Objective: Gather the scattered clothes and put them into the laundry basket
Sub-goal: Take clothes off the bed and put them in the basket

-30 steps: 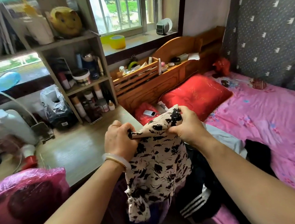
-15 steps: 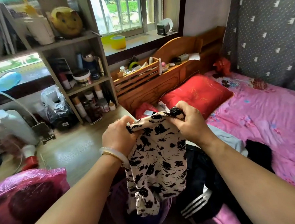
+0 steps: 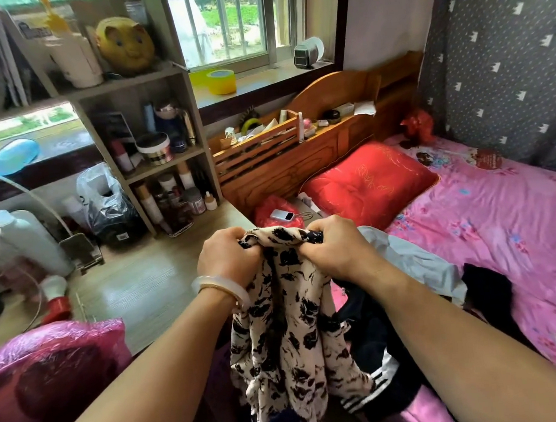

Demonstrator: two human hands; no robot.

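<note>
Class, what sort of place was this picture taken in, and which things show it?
Most likely a bedroom in a home: a bed with a pink sheet and red pillow, a wooden headboard, and a shelf of toiletries beside it.

A: Printed garment (image 3: 286, 330)?
B: Thin matt cloth, cream w/ black blotches, crumpled.
A: Bedsheet (image 3: 510, 225)?
B: Pink cloth, slight sheen. Red pillow (image 3: 367, 183) satiny, glossy.
A: Headboard (image 3: 330, 133), desk (image 3: 136, 288)?
B: Varnished wood, shiny; desk smooth wood-grain, semi-gloss.
A: Pink bag (image 3: 49, 362)?
B: Crinkly glossy plastic. Bangle (image 3: 219, 287) smooth, polished.
</note>
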